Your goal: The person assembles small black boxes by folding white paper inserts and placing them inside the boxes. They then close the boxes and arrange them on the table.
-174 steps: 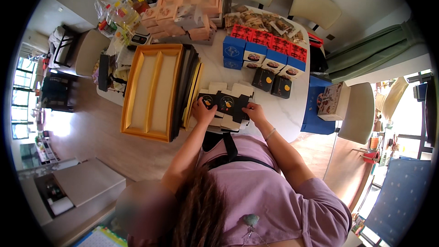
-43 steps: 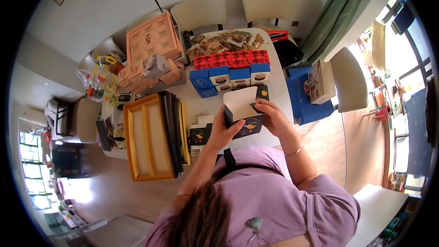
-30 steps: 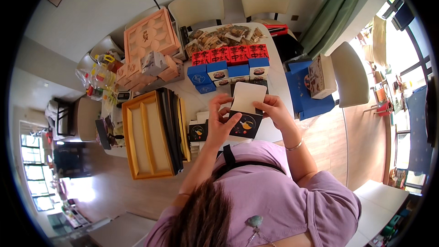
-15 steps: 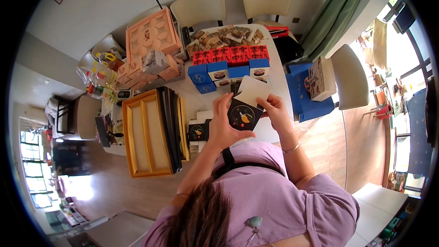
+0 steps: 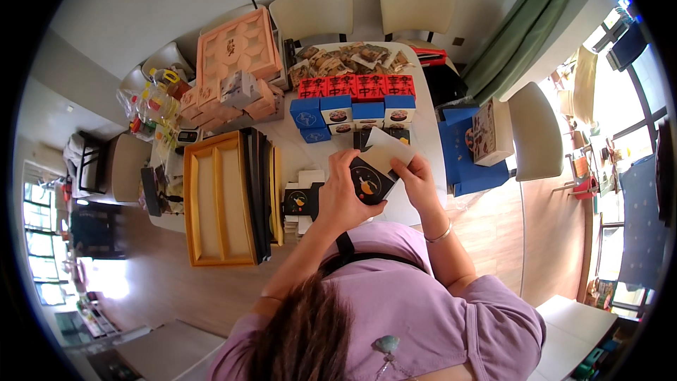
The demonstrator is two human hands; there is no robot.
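Observation:
Between my hands, near the table's front edge, is a small black carton (image 5: pixel 367 180) printed with an orange and white picture. Its pale inner flap (image 5: pixel 384 148) stands up at the far side. My left hand (image 5: pixel 343 194) is wrapped round the carton's left side, with the thumb along its near edge. My right hand (image 5: pixel 419 182) pinches the right edge by the flap. To the left of my left hand, another black carton (image 5: pixel 299 202) lies on a stack of flat white and black cartons. Just beyond my hands stand blue and white boxes (image 5: pixel 337 111).
Behind the blue boxes are red boxes (image 5: pixel 357 87) and a heap of clear packets (image 5: pixel 349 58). Gold trays (image 5: pixel 223 201) stand at the left, with pink boxes (image 5: pixel 236 53) behind. A blue bag (image 5: pixel 471 148) and white box (image 5: pixel 492 132) rest on a chair at the right.
The carton's flap has tilted lower and farther over, and my right hand has shifted slightly with it. My left hand keeps its hold. The whole view has moved slightly.

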